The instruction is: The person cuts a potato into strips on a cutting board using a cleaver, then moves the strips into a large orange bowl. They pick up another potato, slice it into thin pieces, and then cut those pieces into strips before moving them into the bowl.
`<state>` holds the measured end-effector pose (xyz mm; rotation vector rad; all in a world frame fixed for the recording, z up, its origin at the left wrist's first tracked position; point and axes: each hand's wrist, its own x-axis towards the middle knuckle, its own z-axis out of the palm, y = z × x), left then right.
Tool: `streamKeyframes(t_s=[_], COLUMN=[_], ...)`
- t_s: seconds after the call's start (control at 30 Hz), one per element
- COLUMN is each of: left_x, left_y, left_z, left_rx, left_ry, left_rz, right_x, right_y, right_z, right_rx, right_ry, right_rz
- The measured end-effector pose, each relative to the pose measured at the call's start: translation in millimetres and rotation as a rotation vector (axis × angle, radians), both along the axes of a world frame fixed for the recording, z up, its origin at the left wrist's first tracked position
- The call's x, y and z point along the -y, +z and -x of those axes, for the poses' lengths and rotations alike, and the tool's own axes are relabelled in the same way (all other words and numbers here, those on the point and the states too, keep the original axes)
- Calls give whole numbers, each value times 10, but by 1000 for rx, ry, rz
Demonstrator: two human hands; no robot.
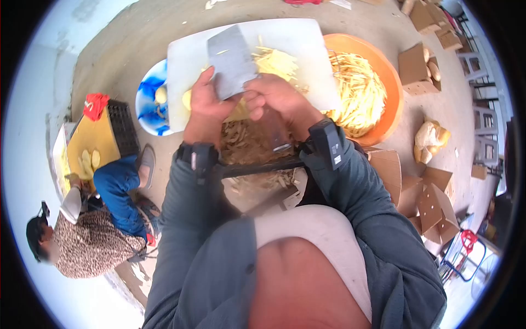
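My right hand (285,96) is wrapped around the handle of a cleaver (233,60). Its broad grey blade points away from me above a white cutting board (186,55). Against the lower left of the blade rests my left hand (211,104), thumb stretched apart and palm partly showing; the blade hides most of its fingers. Pale yellow potato strips (279,64) are heaped on the board just past my right hand. A bit of potato clings to the blade. At the board's left edge, a yellow potato piece (187,100) is partly covered by my left hand.
An orange basin (395,82) full of potato strips stands right of the board. To the left sits a blue-and-white basin (147,104). Peelings (246,145) lie below my hands. Cardboard boxes (433,205) are at right. Another person (98,236) sits at left beside a crate (125,126).
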<state>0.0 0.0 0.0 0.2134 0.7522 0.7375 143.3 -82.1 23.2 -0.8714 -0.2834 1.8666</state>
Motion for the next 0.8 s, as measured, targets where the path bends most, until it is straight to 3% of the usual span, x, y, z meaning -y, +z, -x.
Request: streamKeyframes(t_s=[0.07, 0.23, 0.53, 0.67, 0.73, 0.8], left_x=[-16, -68, -34, -46, -91, -64], left_y=[12, 65, 109, 67, -19, -4], left_z=[108, -120, -151, -168, -171, -207], left_rx=[-33, -69, -285, -285, -78, -140], left_ry=[-7, -130, -142, -126, -165, -107], left_rz=[0, -20, -18, -40, -17, -12], right_x=[25, 67, 186, 240, 257, 250], right_y=[93, 89, 226, 285, 369, 350], right_z=[126, -75, -74, -86, -83, -112], right_rx=[168, 210, 125, 166, 156, 173], right_ry=[10, -88, -74, -73, -104, -88], right_rz=[28, -64, 59, 26, 67, 41])
